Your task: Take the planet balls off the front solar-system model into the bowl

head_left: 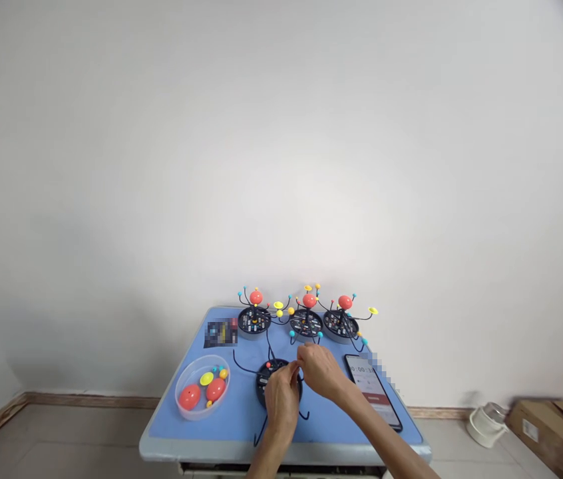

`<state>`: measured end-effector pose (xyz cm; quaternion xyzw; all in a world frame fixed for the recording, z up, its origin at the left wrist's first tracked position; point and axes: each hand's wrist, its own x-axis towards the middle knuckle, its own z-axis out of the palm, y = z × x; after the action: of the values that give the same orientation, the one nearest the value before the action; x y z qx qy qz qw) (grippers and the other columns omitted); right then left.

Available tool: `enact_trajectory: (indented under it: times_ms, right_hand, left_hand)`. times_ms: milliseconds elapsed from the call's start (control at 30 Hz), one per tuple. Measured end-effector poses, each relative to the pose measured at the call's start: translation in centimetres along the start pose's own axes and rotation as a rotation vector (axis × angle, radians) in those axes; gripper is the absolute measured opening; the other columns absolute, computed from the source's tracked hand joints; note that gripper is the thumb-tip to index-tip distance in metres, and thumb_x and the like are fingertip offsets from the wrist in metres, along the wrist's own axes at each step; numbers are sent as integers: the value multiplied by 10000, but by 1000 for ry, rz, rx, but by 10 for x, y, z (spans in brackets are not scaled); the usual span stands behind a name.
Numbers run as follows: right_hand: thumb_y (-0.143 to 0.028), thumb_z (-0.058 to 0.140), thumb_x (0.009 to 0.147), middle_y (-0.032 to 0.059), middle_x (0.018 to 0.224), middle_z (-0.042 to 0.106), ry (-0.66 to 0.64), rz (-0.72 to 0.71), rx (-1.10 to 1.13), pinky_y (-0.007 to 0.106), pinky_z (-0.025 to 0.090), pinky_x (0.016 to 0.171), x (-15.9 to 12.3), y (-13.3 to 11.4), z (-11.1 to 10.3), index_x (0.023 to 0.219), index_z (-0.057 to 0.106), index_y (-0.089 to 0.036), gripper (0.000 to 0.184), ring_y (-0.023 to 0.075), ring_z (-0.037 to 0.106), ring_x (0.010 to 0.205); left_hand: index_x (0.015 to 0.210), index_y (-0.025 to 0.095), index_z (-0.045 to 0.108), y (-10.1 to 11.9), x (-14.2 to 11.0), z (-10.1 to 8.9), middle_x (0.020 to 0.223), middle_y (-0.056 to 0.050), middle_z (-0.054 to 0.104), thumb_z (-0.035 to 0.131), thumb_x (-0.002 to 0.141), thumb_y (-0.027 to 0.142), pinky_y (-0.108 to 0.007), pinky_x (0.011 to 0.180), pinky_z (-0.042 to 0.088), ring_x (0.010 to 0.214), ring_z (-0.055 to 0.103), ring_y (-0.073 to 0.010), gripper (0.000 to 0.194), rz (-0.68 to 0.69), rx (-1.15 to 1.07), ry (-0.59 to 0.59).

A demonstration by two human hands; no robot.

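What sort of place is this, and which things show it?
Probably a room indoors, perhaps in a home, used as a tabletop workspace: a blue table stands before a plain wall, bearing a tub of colourful parts.

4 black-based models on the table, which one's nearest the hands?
The front model, partly covered by the left hand; the other three models stand along the back, each with a large red ball.

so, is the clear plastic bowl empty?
No, two rounded red pieces and smaller yellow, orange and blue pieces lie in the bowl.
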<state>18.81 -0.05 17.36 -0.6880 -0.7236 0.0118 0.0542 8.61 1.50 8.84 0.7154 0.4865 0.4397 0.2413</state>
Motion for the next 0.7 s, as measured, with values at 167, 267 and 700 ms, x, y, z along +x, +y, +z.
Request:
enact_trajectory:
  times_ms: [167,267,700]
  right_hand:
    - [-26,482,813,137,1004,699,-10,-58,-26,287,343,650,-1,-2,0,997,680,-112,283,226,661,889]
    - [-41,449,848,150,968,697,7,-55,-46,296,353,654,-1,-4,2,993,677,-103,277,235,657,880]
    - [-30,518,843,105,988,654,132,-138,27,270,335,676,-1,-9,-13,965,643,-133,203,196,601,907]
  left_hand:
    - [959,203,754,-3,1,-1,866,-81,784,388,898,165,-277,693,470,742,705,-202,373,36,-47,-45]
    - [963,209,754,-3,2,-4,887,-84,787,390,903,179,-282,690,466,752,706,-209,370,22,-20,-67]
    - [1008,211,733,-2,0,-5,797,-63,773,381,885,118,-270,651,425,706,694,-199,383,-13,111,-65]
